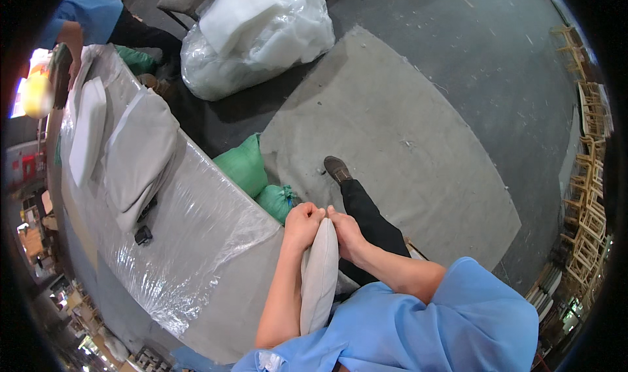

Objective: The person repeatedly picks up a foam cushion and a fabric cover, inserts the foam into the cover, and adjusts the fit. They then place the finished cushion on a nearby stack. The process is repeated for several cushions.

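A light grey cushion (pixel 319 283) stands on edge against my body, its narrow side facing up. My left hand (pixel 304 225) is closed at its far end, fingers curled at the corner. From the other side my right hand (pixel 345 230) grips the same end, thumb and fingers pressed together beside the left hand. What the fingertips pinch there is too small to make out. To the left is a table (pixel 216 300) partly covered in clear plastic film. Grey fabric covers (pixel 140 153) and a white foam pad (pixel 88 133) lie on it.
Green sacks (pixel 242 166) sit on the floor by the table edge. Beyond is a large plastic-wrapped bundle of white foam (pixel 261 32). A grey cloth sheet (pixel 392 136) covers the floor ahead. Wooden chair frames (pixel 589 208) line the right. Another person in blue (pixel 88 15) stands at the table's far end.
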